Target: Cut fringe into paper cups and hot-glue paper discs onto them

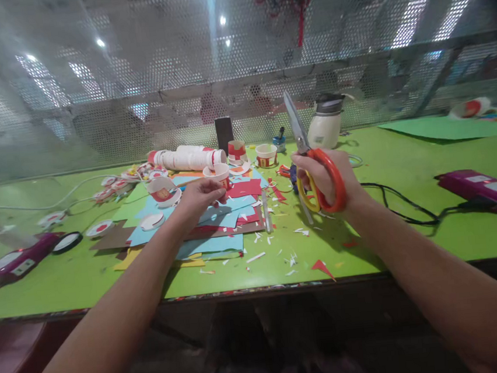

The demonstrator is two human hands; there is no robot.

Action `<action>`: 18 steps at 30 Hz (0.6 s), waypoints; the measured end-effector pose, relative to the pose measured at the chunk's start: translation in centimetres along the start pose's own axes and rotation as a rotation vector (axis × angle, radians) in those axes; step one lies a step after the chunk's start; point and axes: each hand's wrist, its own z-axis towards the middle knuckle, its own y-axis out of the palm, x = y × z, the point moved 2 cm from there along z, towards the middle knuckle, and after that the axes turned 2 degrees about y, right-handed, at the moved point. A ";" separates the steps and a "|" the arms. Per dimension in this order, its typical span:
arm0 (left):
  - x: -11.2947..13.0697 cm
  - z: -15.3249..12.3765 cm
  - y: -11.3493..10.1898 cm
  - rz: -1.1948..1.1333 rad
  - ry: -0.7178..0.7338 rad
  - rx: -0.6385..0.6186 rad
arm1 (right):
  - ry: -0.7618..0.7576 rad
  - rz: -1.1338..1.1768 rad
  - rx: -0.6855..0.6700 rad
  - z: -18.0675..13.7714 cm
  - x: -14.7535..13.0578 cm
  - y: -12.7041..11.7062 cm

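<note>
My right hand [325, 182] is closed around the red and yellow handles of a pair of scissors [301, 140], whose blades point up and away from me. My left hand [199, 196] reaches over a pile of coloured paper sheets [216, 219], its fingers curled at a small red-and-white paper cup [218, 174], touching or pinching its side. Another cut cup piece [161, 192] lies just left of that hand. Small paper scraps [281, 248] are scattered on the green table [63, 274] between my arms.
A sideways stack of paper cups [188, 157], two upright cups [266, 155], a dark block [224, 133] and a white kettle [325, 123] stand at the back. Magenta devices [486, 187] [18, 261] with black cables lie at both sides. Cup lids [103, 227] litter the left. A mesh wall stands behind.
</note>
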 end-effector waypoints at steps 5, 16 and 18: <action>-0.5 0.0 -0.3 -0.044 0.006 0.023 | -0.022 0.019 -0.038 0.1 0.9 0.4; -1.3 0.8 -1.3 -0.079 0.047 0.206 | -0.037 0.015 -0.008 0.7 1.4 0.0; -1.6 1.0 -1.6 -0.069 0.059 0.259 | -0.045 0.003 -0.015 0.7 1.4 0.1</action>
